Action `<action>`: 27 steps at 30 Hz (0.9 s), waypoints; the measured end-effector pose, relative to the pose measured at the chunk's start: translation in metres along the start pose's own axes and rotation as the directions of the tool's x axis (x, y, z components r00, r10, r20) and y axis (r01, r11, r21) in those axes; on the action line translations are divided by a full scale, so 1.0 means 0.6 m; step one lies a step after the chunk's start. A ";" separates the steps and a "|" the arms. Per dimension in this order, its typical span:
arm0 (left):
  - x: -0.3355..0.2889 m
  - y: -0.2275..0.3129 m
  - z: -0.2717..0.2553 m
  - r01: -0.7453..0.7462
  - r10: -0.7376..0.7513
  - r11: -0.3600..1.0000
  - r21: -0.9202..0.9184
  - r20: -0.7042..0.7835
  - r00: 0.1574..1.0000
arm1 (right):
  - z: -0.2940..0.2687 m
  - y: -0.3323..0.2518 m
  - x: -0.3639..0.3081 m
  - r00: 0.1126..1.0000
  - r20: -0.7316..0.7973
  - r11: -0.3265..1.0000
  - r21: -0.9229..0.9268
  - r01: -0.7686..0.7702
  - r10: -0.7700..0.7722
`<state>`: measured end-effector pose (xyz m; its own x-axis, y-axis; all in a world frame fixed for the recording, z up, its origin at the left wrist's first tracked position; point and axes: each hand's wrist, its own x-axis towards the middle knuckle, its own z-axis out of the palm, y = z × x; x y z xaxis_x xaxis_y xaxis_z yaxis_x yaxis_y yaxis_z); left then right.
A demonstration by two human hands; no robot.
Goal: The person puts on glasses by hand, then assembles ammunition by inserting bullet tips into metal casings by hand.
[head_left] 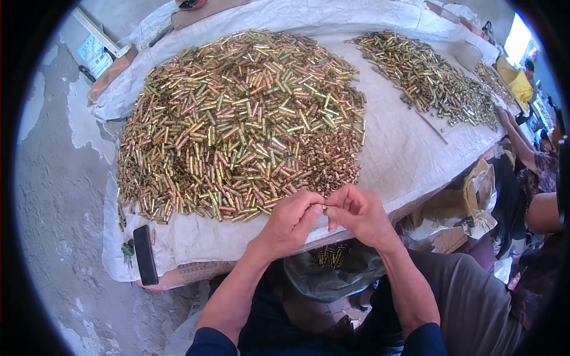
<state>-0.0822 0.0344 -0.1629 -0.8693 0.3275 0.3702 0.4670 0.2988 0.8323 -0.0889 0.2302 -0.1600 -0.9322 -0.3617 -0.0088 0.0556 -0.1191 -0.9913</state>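
My left hand [292, 218] and my right hand [360, 215] meet fingertip to fingertip over the near edge of the table. Both are closed in a pinch on one small metal piece [325, 206], mostly covered by the fingers, so its exact shape cannot be made out. Just beyond them spreads a large pile of brass-coloured metal tubes [237, 118], mixed with short rings or nuts [323, 163] at its near right side. Below my hands, a dark grey bag [338, 286] hangs open with more brass-coloured pieces [332, 255] inside.
White sheeting [395, 154] covers the table. A second metal pile [427, 77] lies far right, near a thin rod [433, 127] and a co-worker's arm [519, 139]. A black phone [145, 254] and keys [127, 249] rest front left. Brown paper sacking [463, 204] stands right.
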 end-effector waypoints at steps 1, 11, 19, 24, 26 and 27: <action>-0.002 0.001 0.001 0.002 -0.002 1.000 0.003 -0.002 1.000 | -0.001 -0.007 -0.002 0.998 0.045 0.999 0.022 -0.038 0.037; -0.014 0.027 0.038 0.406 -0.317 0.748 -0.525 0.255 0.913 | -0.035 0.007 -0.028 0.964 0.252 0.994 0.040 -0.102 0.089; -0.027 0.022 0.067 0.569 -0.433 0.420 -0.707 0.395 0.810 | -0.041 0.008 -0.045 0.962 0.252 0.994 0.018 -0.111 0.103; -0.027 0.028 0.075 0.646 -0.491 0.317 -0.695 0.462 0.738 | -0.048 0.007 -0.054 0.953 0.266 0.984 0.057 -0.167 0.146; -0.027 0.020 0.078 0.641 -0.482 0.369 -0.673 0.450 0.751 | -0.050 0.010 -0.055 0.957 0.229 0.983 -0.009 -0.183 0.180; -0.027 0.018 0.078 0.631 -0.471 0.422 -0.651 0.437 0.766 | -0.055 0.006 -0.054 0.957 0.228 0.983 -0.008 -0.184 0.181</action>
<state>-0.0553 0.0743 -0.1794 -0.8154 0.5017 -0.2889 -0.4569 -0.2512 0.8533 -0.0703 0.2719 -0.1676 -0.8006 -0.5781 -0.1576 0.2228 -0.0430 -0.9739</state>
